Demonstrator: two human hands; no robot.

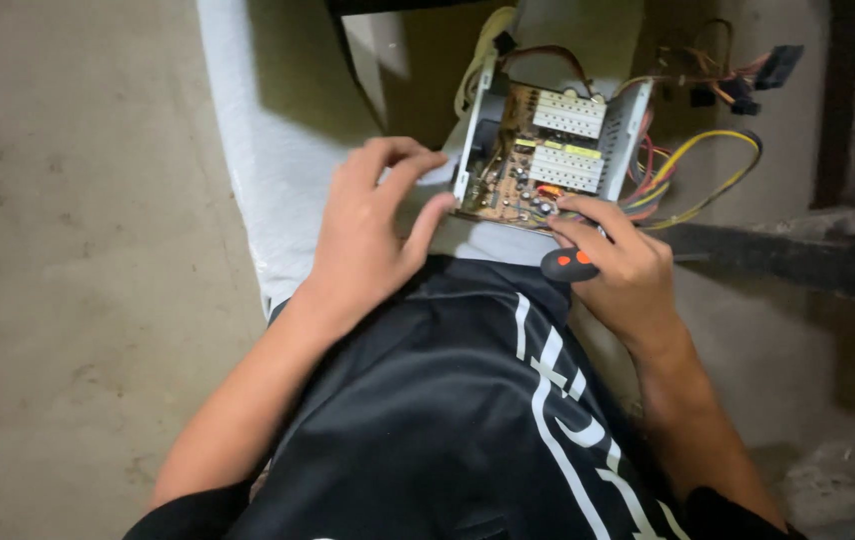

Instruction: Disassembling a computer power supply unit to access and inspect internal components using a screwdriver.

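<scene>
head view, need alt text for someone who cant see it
Seen from above, a seated person's left hand steadies an opened power supply unit on their lap, its circuit board exposed. The right hand holds a black-and-orange screwdriver at the board's edge; coloured wires trail right.

We rest the opened power supply on our lap, on black shorts with white stripes, its lower edge against the white shirt hem. Below us lies a bare concrete floor, grey and stained. A bundle of coloured wires hangs off the unit's right side over the floor.
</scene>
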